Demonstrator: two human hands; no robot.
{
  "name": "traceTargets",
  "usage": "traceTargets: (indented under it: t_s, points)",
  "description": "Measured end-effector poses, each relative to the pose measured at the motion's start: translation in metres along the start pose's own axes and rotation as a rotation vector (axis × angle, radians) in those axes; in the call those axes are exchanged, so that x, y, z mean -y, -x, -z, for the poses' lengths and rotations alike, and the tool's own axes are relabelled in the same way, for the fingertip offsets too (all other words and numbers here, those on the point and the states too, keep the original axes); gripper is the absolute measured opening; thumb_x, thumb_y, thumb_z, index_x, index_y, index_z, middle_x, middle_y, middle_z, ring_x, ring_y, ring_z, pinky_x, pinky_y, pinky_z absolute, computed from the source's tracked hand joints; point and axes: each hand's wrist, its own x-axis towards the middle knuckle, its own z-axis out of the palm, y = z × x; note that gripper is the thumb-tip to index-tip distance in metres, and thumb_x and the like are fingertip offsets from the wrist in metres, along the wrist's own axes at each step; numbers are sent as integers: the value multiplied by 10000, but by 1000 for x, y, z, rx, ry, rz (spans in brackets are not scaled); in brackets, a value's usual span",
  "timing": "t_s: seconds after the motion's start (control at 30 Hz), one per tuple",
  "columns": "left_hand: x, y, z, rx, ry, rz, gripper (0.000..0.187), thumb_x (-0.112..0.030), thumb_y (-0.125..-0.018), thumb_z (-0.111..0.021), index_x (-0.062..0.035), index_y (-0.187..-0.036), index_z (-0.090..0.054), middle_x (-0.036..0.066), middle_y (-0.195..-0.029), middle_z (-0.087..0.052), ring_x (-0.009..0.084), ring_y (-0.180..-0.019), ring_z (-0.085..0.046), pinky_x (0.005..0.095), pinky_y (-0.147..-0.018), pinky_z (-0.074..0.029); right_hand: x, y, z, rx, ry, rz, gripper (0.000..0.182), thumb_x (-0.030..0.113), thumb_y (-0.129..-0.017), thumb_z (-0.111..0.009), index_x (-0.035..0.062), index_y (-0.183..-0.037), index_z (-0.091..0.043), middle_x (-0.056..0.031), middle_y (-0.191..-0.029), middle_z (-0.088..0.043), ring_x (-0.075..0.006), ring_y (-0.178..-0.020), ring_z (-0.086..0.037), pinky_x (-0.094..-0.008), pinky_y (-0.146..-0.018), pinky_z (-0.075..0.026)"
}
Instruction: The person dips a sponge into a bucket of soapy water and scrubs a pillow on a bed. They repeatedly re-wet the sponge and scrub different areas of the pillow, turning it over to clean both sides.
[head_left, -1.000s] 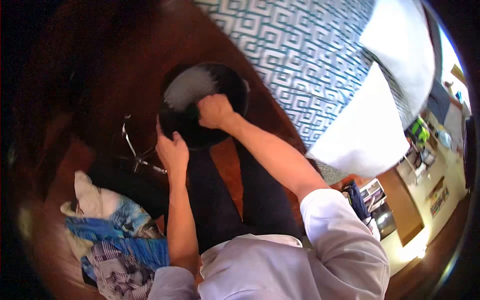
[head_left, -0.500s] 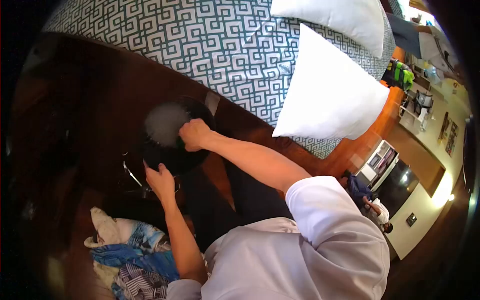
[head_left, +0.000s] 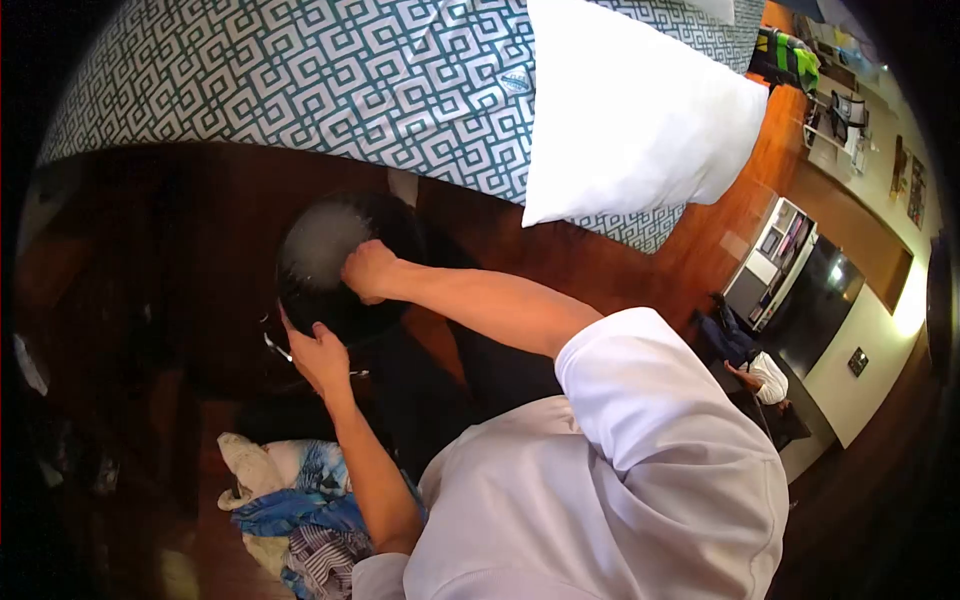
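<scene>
A round black disc like a stool seat (head_left: 380, 215), with a pale hazy patch on its top, is in front of my knees. My left hand (head_left: 320, 360) grips its near left rim, thumb on the upper side and fingers partly hidden at the edge. Bright chrome parts (head_left: 275, 345) show beside that hand, below the disc. My right hand (head_left: 370, 272) is closed in a fist against the disc's top. Whatever lies inside the fist is hidden by the fingers and the dark surface.
A bed with a patterned cover (head_left: 300, 90) and a white pillow (head_left: 640, 120) lies beyond the disc. Crumpled clothes (head_left: 300, 510) are heaped on the wooden floor at lower left. A person (head_left: 765, 380) is at far right, near a white shelf unit (head_left: 770, 255).
My right fist has shifted a little left across the disc. My left hand stays at the rim. The whole view has turned slightly, so the bed and pillow appear higher.
</scene>
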Motion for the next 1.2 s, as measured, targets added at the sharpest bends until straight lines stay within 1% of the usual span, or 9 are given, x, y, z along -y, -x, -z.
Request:
traceTargets:
  t_s: [0.13, 0.33, 0.4, 0.47, 0.53, 0.7, 0.8, 0.93, 1.2]
  points:
    - [7, 5, 7, -38, 51, -94, 623, -14, -877, -533, 22, -1483, -395, 333, -1418, -486, 434, -1342, -471, 432, -1105, -374, 8, 23, 3, -45, -113, -45, 255, 214, -722, -736, 71, -931, -768, -133, -977, -741, -298, -952, -721, -412, -803, -563]
    - [-40, 33, 26, 40, 21, -44, 651, 0, -880, -527, -41, -1513, -378, 342, -1300, -576, 456, -1207, -579, 452, -1028, -438, 12, 45, -1, -99, -177, -61, 272, 249, -736, -734, 53, -921, -758, -159, -976, -737, -316, -954, -717, -425, -790, -567]
    - [-48, 38, 29, -11, -158, -100, 673, -3, -878, -532, -84, -1526, -369, 335, -1141, -651, 469, -1068, -643, 473, -951, -474, 14, 55, -5, -294, -234, -150, 263, 249, -741, -727, 51, -913, -755, -163, -975, -736, -318, -943, -719, -419, -775, -566]
    - [-32, 38, 28, -85, -136, -277, 680, -16, -882, -537, -117, -1532, -365, 332, -1011, -672, 476, -986, -660, 494, -901, -484, 12, 62, -3, -226, -256, -126, 273, 252, -747, -722, 49, -927, -751, -166, -972, -734, -315, -925, -721, -412, -765, -568]
    - [-45, 48, 35, 49, -163, -182, 683, -23, -883, -534, -125, -1534, -358, 336, -974, -673, 489, -950, -658, 512, -878, -481, 15, 78, 2, -38, -255, -163, 268, 235, -753, -733, 68, -959, -766, -138, -1030, -740, -302, -966, -720, -413, -807, -571]
    - [-42, 54, 26, 156, -137, -434, 688, -13, -874, -525, -113, -1530, -347, 342, -1037, -667, 473, -969, -663, 504, -893, -485, 16, 123, -22, -235, -371, -389, 284, 241, -733, -739, 65, -955, -762, -150, -1017, -737, -316, -956, -717, -427, -794, -574]
    - [-67, 67, 22, 313, -198, -416, 704, -20, -867, -514, -120, -1540, -330, 307, -892, -687, 470, -816, -673, 522, -799, -498, 14, 154, -44, -380, -547, -517, 310, 234, -696, -746, 57, -951, -755, -173, -996, -731, -346, -932, -711, -442, -788, -574]
    - [-75, 80, -13, 420, -352, -486, 718, -72, -854, -522, -139, -1540, -322, 330, -823, -660, 502, -812, -660, 570, -764, -492, 9, 177, -93, -696, -698, -674, 328, 180, -669, -716, 31, -960, -742, -214, -979, -718, -372, -938, -694, -466, -805, -569]
    - [-84, 138, -131, 624, -470, -534, 752, -62, -822, -506, -113, -1545, -305, 320, -881, -681, 452, -812, -695, 527, -785, -523, -37, 223, -202, -702, -1205, -948, 392, 226, -785, -647, 26, -1122, -677, -242, -1075, -695, -426, -1064, -644, -481, -928, -516]
